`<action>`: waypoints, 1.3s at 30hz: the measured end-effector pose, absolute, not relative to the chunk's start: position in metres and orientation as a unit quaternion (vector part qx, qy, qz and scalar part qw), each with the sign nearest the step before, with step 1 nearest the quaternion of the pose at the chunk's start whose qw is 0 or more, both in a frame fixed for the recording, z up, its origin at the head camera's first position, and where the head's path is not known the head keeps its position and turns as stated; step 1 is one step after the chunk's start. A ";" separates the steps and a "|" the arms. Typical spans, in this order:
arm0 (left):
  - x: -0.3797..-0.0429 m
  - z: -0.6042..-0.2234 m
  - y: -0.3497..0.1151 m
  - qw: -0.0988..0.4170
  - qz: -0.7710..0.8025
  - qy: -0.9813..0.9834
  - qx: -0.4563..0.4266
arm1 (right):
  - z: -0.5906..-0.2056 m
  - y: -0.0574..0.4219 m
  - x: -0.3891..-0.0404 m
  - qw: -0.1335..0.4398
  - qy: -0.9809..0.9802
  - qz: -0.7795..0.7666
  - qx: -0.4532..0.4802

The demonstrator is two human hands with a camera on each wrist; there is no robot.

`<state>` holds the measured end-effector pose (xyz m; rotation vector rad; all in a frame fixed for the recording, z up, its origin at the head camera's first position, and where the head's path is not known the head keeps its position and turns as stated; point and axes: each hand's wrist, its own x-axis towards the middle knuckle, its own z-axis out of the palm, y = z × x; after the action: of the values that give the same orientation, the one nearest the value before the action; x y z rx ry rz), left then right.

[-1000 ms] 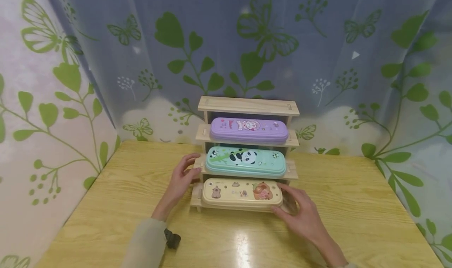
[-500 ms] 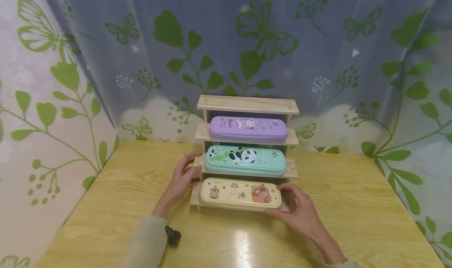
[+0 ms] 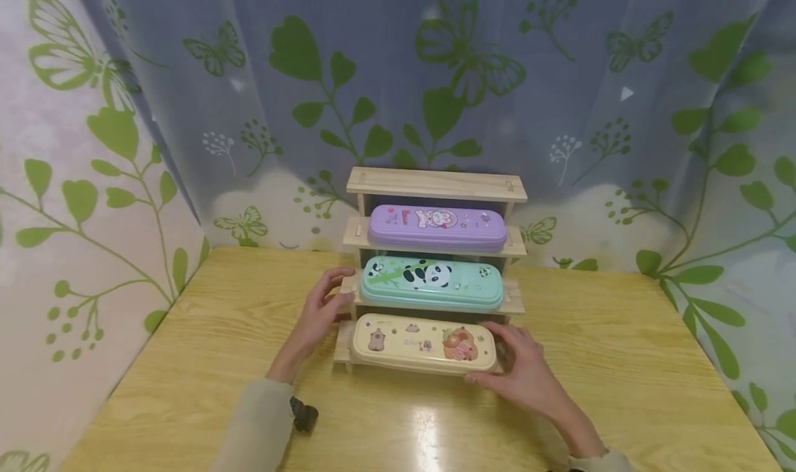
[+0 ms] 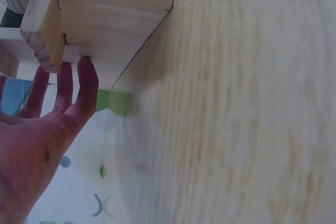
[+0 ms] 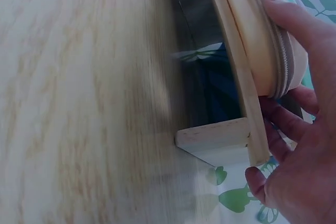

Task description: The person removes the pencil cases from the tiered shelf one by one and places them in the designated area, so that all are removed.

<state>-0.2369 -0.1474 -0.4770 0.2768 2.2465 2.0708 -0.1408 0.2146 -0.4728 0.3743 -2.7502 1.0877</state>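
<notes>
A wooden stepped rack (image 3: 438,184) stands on the table with three zippered pencil cases on its tiers. The lowest tier bears a cream pencil case (image 3: 398,358) with animal pictures. My right hand (image 3: 528,372) grips its right end, thumb at the front and fingers round the back; in the right wrist view the thumb presses by the zipper (image 5: 283,66). My left hand (image 3: 316,320) holds the rack's left side by the second tier, its fingers (image 4: 88,80) bent against the wood. Above the cream case lie a mint panda case (image 3: 472,285) and a purple case (image 3: 438,237).
The top tier bears no case. A yellowish wood-grain table (image 3: 186,361) spreads around the rack. Patterned curtains (image 3: 398,78) with leaves and butterflies hang close behind and at both sides. A small black device (image 3: 304,415) sits at the left sleeve.
The cream case has shifted slightly left along its tier. My right hand has moved a little left with it, and the thumb lies farther along the front. The left hand stays put.
</notes>
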 end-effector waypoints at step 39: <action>-0.234 -0.478 -0.144 0.020 0.679 0.728 0.092 | -0.456 0.295 -0.111 0.061 -0.882 0.441 0.156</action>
<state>-0.2336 -0.1444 -0.4778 0.2863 2.2591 2.1062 -0.1112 0.2948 -0.4557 0.4728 -2.6676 1.3343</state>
